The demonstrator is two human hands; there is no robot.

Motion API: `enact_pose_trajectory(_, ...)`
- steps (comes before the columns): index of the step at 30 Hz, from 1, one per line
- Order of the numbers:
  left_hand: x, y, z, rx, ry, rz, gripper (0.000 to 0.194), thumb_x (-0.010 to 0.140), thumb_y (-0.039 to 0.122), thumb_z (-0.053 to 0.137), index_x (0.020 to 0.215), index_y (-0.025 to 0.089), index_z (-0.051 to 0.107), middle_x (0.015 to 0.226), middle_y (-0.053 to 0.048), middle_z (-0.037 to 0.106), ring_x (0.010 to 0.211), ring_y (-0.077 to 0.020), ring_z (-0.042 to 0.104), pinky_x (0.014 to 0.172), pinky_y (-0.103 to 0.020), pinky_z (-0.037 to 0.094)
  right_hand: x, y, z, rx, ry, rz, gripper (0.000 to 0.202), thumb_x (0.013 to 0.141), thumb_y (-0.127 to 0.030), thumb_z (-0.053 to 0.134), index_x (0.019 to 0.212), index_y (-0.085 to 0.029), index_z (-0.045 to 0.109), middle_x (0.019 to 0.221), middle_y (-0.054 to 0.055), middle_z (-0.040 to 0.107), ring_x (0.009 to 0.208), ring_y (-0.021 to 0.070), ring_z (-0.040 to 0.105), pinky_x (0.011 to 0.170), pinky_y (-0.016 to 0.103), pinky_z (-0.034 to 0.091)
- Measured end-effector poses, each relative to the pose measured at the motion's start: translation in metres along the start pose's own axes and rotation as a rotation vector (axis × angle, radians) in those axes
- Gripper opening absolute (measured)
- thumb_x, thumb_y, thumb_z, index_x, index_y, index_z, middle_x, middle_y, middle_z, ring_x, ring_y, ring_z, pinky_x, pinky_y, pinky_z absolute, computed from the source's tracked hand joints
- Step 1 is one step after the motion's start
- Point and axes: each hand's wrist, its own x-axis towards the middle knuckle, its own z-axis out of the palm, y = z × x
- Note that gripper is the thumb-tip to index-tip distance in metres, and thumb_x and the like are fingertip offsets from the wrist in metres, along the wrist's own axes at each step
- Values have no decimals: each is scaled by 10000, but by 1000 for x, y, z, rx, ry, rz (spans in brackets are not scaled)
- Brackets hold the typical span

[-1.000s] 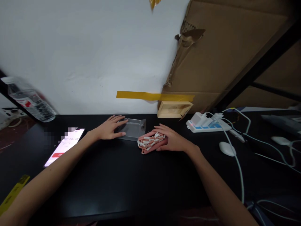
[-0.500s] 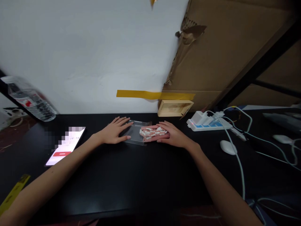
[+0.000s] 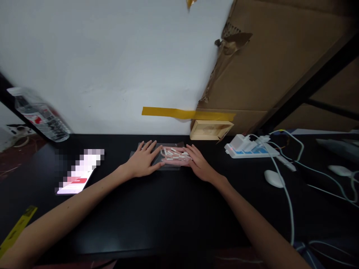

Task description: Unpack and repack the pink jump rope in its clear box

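Steadying is apparently the step: the left hand [image 3: 141, 163] is resting open on the clear plastic [image 3: 157, 158]; the right hand [image 3: 201, 163] is touching the pink-and-white bundle [image 3: 176, 157], grip unclear. The bundle is lying between both hands; any shifting is likely calling for light, level pressure.

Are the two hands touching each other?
Apart. The head view shows the pink-and-white bundle in the gap between the left hand and the right hand.
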Motion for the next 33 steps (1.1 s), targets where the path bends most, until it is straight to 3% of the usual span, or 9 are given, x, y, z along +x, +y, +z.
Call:
enact_pose_trajectory(3,0,1,-3,31,-23,20,703,956,634,386,1497,188,351,1560,-172,355,1433,-419,301,1149,-613,209,3,-8,5,60,-10,-3,605,1036,-521,173,1534,-230,354,1604,106,327,1521,292,166,1215,570,201)
enact_pose_trajectory(6,0,2,-7,56,-52,26,721,958,633,379,1504,163,345,1560,-190,346,1436,-415,300,1150,-602,217,5,-7,1,134,-29,-20,612,1029,-554,196,1552,-259,313,1626,82,290,1522,285,162,1216,573,183)
enact_pose_trajectory(10,1,4,-10,83,-87,7,717,971,628,364,1513,159,336,1570,-189,329,1453,-390,278,1162,-583,210,3,6,-24,193,-79,23,720,942,-628,467,1551,-276,315,1631,84,277,1512,305,201,1216,556,196)
enact_pose_trajectory(13,1,3,-12,98,-109,6,720,968,625,369,1520,163,326,1575,-183,322,1455,-382,278,1168,-574,212,-3,18,-48,169,-173,125,891,783,-622,710,1537,-322,342,1610,63,327,1508,332,197,1211,571,207)
enact_pose_trajectory(17,2,0,-13,66,-104,35,709,965,619,381,1517,178,328,1577,-167,327,1450,-385,288,1168,-583,213,-7,29,-64,154,-205,216,929,711,-603,782,1513,-351,386,1589,70,364,1496,347,230,1200,601,212)
enact_pose_trajectory(24,1,-5,-13,50,-98,71,714,960,621,400,1521,186,317,1586,-156,312,1457,-391,267,1170,-588,203,-2,26,-51,169,-221,152,873,726,-558,791,1493,-374,416,1568,24,402,1509,367,155,1198,650,166)
enact_pose_trajectory(29,2,-3,-12,83,-102,70,736,965,652,357,1523,175,305,1583,-169,311,1455,-388,271,1168,-581,206,0,13,-41,179,-192,104,873,750,-546,782,1507,-387,378,1588,18,367,1508,347,180,1193,630,216)
enact_pose_trajectory(33,2,-3,-11,90,-96,70,730,961,650,363,1520,183,312,1577,-161,328,1450,-386,283,1168,-578,205,3,3,-32,151,-148,145,826,751,-566,773,1477,-345,449,1592,72,358,1480,348,276,1191,591,247)
